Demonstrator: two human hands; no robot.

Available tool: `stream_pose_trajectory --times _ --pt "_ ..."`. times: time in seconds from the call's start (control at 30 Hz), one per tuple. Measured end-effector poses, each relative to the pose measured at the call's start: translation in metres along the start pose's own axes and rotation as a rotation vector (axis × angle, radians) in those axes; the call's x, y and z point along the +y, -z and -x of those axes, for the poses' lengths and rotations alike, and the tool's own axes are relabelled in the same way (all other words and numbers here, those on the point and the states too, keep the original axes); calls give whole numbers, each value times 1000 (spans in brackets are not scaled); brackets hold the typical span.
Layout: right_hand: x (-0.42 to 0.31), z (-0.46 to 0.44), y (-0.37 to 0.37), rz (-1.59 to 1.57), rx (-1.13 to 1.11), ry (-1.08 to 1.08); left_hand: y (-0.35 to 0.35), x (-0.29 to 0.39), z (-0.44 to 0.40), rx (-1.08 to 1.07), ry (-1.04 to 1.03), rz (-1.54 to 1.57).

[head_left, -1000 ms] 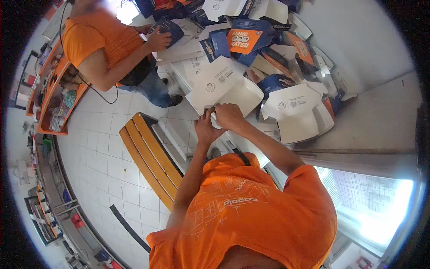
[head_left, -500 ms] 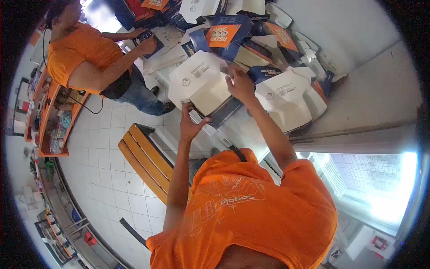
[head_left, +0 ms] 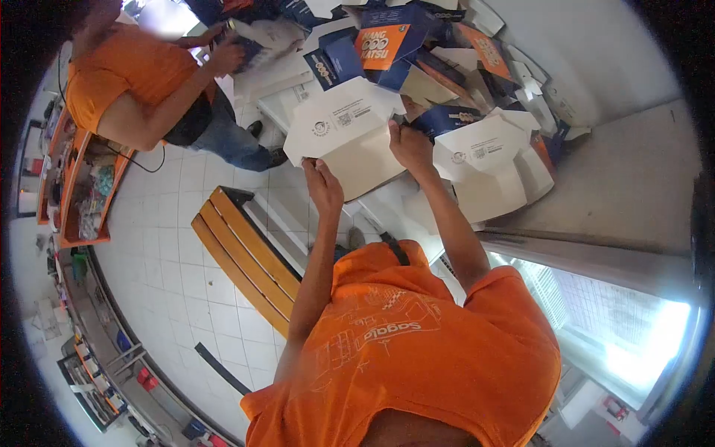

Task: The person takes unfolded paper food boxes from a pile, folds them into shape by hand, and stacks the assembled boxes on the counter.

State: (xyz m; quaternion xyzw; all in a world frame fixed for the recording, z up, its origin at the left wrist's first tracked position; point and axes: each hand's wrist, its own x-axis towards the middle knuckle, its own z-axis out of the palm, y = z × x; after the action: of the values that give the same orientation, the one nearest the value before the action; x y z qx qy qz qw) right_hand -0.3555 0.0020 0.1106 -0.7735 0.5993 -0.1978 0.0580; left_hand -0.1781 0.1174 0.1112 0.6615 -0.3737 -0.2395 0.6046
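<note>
An open cardboard box (head_left: 361,160), with a pale inside and a raised printed flap, lies between my two hands. Its left edge is pinched by my left hand (head_left: 322,186), fingers closed. At the box's right corner, my right hand (head_left: 411,149) is closed on the edge with the thumb up. Right of it sits another open white box (head_left: 484,167) with a printed lid, untouched by me. Behind are piled blue and orange boxes, one with a large orange panel (head_left: 381,46).
A co-worker (head_left: 141,82) in an orange shirt stands at the upper left, handling a dark box (head_left: 242,54). A slatted wooden bench (head_left: 246,261) is on the tiled floor at left. An orange shelf unit (head_left: 82,194) holds bagged items. A bright window is at lower right.
My hands have come from close together to opposite sides of the box. Its inside is now turned toward me, and the dark front side seen half a second ago no longer shows.
</note>
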Motion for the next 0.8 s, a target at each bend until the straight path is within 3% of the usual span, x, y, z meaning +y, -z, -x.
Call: stream_pose_trajectory --times 0.07,0.27,0.37,0.47,0.57,0.67,0.77,0.8 --pt "5 -6 -9 -12 -40 -52 1 6 -1 17 -54 -81" --pt "22 2 -22 -177 163 144 5 11 -6 -28 -1 -148" --pt "15 1 -14 -160 94 33 4 0 -7 -38 48 -196" --pt "10 -5 -15 -134 -21 -119 3 -5 -8 -1 -157 -134" --pt "11 -9 -17 -103 -32 -149 3 2 -8 28 -166 -147" --pt "6 -8 15 -245 -17 -81 3 -6 -11 -32 112 -204" --pt "-7 -14 53 -534 260 -54 -5 -29 -8 51 84 -230" --pt "-6 -18 56 -543 248 -44 -6 -27 -7 65 94 -228"
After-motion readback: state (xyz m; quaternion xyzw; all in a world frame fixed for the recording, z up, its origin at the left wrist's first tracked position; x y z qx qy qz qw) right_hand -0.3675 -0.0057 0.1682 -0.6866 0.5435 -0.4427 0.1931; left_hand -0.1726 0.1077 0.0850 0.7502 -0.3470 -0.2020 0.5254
